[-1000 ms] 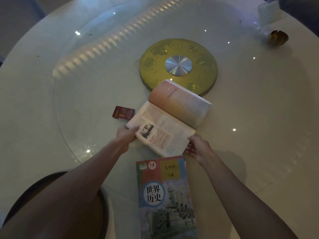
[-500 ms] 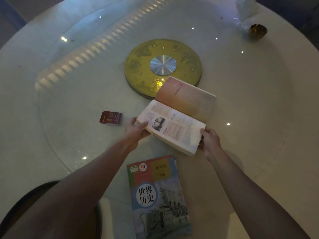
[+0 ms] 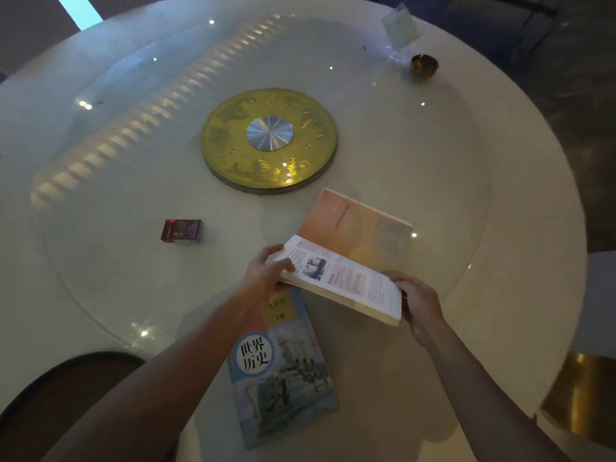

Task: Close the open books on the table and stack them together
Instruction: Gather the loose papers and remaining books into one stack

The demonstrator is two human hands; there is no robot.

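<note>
An open book (image 3: 346,255) is held just above the round white table (image 3: 520,201), its far half raised with an orange page showing and its near half showing text and a picture. My left hand (image 3: 266,273) grips the book's left corner. My right hand (image 3: 418,303) grips its near right corner. A closed book (image 3: 283,371) with a blue-grey cover and Chinese title lies flat on the table in front of me; its top edge is partly hidden under my left hand and the open book.
A gold turntable hub (image 3: 268,140) sits at the centre of the glass disc. A small dark red box (image 3: 181,230) lies to the left. A small brass bowl (image 3: 424,65) and a white packet (image 3: 398,26) stand at the far right. A dark chair back (image 3: 60,395) is at lower left.
Both hands have lifted the open book and carried it toward me and to the right; its near edge now overlaps the closed book's top. The far half stays raised.
</note>
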